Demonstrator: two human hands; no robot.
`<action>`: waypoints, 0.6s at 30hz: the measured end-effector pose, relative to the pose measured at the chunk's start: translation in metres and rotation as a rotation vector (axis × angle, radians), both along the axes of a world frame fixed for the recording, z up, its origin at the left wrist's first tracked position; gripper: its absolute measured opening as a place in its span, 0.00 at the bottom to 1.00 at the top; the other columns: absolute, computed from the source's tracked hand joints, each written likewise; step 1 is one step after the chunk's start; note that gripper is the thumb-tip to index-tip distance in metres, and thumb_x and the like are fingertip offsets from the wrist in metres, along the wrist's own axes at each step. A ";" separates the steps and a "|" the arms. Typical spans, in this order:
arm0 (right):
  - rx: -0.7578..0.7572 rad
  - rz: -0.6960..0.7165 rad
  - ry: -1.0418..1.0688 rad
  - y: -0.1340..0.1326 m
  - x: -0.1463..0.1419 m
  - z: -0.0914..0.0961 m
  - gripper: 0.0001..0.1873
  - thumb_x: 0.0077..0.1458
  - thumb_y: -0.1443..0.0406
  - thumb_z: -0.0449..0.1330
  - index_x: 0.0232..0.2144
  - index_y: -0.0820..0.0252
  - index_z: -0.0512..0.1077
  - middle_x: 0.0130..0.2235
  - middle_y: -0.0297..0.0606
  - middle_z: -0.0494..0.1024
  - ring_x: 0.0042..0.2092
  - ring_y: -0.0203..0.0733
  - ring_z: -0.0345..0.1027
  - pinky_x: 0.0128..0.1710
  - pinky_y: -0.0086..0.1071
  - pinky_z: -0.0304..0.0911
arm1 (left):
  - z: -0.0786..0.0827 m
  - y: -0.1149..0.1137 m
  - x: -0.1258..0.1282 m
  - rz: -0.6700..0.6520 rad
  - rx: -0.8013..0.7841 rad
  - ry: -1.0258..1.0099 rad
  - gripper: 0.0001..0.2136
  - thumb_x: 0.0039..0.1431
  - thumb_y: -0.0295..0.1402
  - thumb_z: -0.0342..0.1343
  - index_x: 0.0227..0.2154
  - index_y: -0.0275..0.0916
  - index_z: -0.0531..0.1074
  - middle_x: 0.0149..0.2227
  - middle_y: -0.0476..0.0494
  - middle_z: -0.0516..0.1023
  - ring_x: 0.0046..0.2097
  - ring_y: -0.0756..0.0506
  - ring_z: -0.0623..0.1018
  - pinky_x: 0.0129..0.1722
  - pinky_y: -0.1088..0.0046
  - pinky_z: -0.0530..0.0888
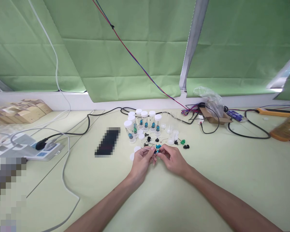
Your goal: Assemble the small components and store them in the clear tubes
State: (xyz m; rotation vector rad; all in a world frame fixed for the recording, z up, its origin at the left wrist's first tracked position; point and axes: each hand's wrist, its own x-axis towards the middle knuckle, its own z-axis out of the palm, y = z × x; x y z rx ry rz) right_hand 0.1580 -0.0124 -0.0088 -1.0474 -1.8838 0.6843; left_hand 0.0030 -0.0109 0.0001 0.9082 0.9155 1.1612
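My forearms come in from the bottom edge and meet over the pale green bench [207,193]. My left hand [141,161] and right hand [174,159] are drawn close together, the fingers of both pinching a small blue part [157,150] held just above the bench, near its middle. A thin metal pin [148,149] shows by my left fingers; I cannot tell whether it is joined to the part or loose.

The part is tiny and my grip is on its very edges, so I judge that a slip is the main risk. It would drop among the loose white caps [137,149] and the small black and green parts [183,141] lying just beyond my hands, where it would be hard to pick out. The capped vials [145,124] stand upright close behind. A jerk forward with my knuckles could tip them. Too hard a squeeze could bend the pin
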 end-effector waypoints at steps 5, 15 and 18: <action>-0.007 0.006 -0.004 0.001 0.001 -0.001 0.08 0.60 0.63 0.54 0.29 0.58 0.66 0.25 0.33 0.71 0.26 0.36 0.63 0.27 0.29 0.58 | -0.003 0.001 0.000 0.000 -0.007 -0.006 0.13 0.47 0.40 0.65 0.28 0.33 0.75 0.20 0.48 0.72 0.21 0.53 0.69 0.21 0.78 0.66; 0.003 -0.114 0.026 0.004 0.000 -0.002 0.12 0.60 0.57 0.54 0.34 0.58 0.71 0.23 0.32 0.70 0.23 0.36 0.60 0.25 0.28 0.57 | 0.008 0.000 -0.002 0.082 0.117 0.169 0.12 0.52 0.41 0.61 0.29 0.35 0.74 0.21 0.49 0.70 0.22 0.51 0.69 0.22 0.75 0.67; 0.063 -0.200 0.018 0.006 0.003 0.000 0.14 0.62 0.57 0.51 0.33 0.59 0.71 0.23 0.32 0.69 0.24 0.36 0.60 0.26 0.29 0.56 | 0.008 -0.002 -0.002 0.090 0.214 0.372 0.12 0.53 0.41 0.59 0.30 0.36 0.74 0.21 0.49 0.71 0.21 0.51 0.68 0.21 0.76 0.65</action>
